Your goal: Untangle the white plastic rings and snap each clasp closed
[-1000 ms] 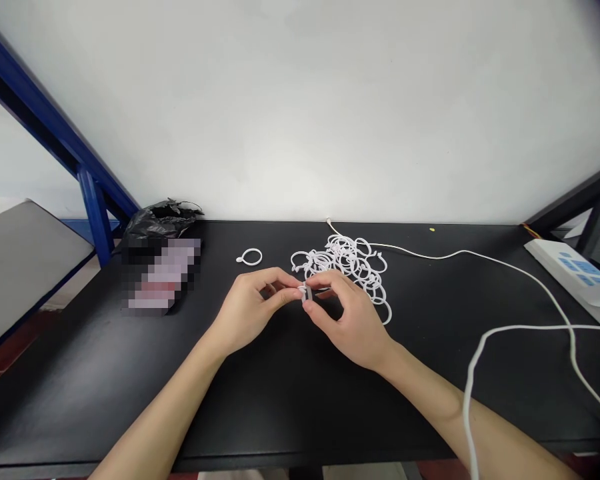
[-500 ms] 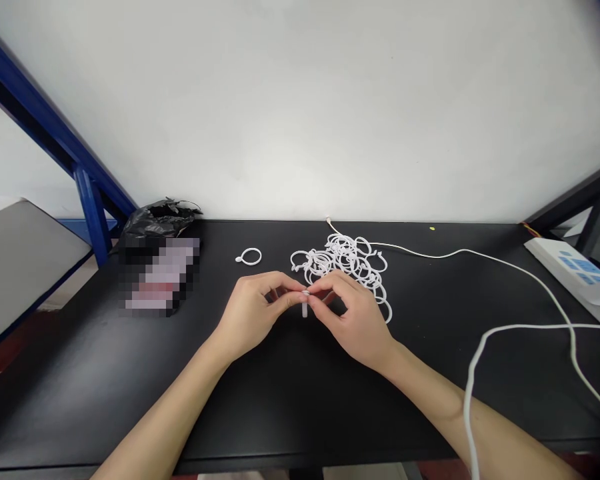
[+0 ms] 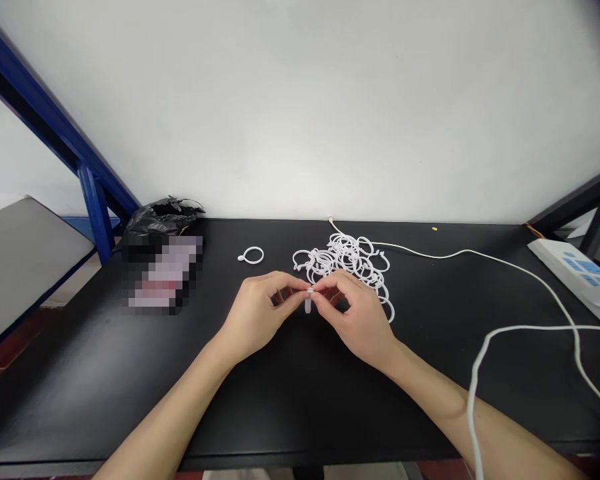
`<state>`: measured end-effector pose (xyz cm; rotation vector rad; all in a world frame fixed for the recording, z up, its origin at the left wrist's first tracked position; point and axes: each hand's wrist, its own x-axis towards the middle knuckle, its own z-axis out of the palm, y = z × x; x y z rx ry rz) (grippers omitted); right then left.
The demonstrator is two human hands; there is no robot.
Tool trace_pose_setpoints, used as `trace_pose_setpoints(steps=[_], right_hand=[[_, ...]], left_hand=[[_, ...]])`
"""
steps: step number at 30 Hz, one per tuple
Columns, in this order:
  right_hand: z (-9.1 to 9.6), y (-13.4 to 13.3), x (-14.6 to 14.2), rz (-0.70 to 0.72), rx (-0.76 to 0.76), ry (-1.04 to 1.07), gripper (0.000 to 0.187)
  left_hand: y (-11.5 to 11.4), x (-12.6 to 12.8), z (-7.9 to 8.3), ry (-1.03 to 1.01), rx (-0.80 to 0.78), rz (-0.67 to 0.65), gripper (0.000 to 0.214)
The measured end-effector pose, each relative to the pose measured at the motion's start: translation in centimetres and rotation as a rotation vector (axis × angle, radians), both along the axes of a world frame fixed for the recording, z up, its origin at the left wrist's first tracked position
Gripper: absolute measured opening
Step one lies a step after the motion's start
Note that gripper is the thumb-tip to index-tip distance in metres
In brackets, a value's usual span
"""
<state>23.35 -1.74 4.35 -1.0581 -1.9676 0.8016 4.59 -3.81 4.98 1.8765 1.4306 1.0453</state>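
Observation:
Between the fingertips of both hands is a small white plastic ring (image 3: pixel 308 306), seen nearly edge-on and partly hidden by the fingers. My left hand (image 3: pixel 257 308) pinches it from the left with thumb and forefinger. From the other side my right hand (image 3: pixel 357 317) pinches it in the same way, the fingertips of the two hands almost touching. Just behind the right hand lies a tangled pile of white plastic rings (image 3: pixel 350 257) with small knobbed ends. One single white ring (image 3: pixel 253 255) rests apart on the black table (image 3: pixel 300 400), beyond my left hand.
A black plastic bag (image 3: pixel 160 217) and a blurred-out object (image 3: pixel 165 277) sit at the left. A white cable (image 3: pixel 480 353) loops across the right side, over my right forearm. At the right edge lies a white box with blue markings (image 3: pixel 575 267). Blue frame bars (image 3: pixel 95 207) rise at left.
Both hands still pinch the white ring at nearly the same spot, with only a slight shift of the fingers. The whole view has shifted a little.

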Motion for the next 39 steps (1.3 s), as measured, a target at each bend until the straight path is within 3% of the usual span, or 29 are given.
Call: trace_pose_setpoints(steps=[22, 33, 39], right_hand=[[-0.4, 0.1, 0.1, -0.005, -0.012, -0.012, 0.005], [-0.3, 0.2, -0.1, -0.02, 0.057, -0.035, 0.009], [-0.3, 0.4, 0.3, 0.012, 0.066, -0.091, 0.013]], left_hand=[[0.1, 0.4, -0.7, 0.022, 0.029, -0.006, 0.009], [0.1, 0.4, 0.1, 0.048, -0.014, -0.039, 0.009], [1.0, -0.4, -0.7, 0.085, -0.021, 0.072, 0.01]])
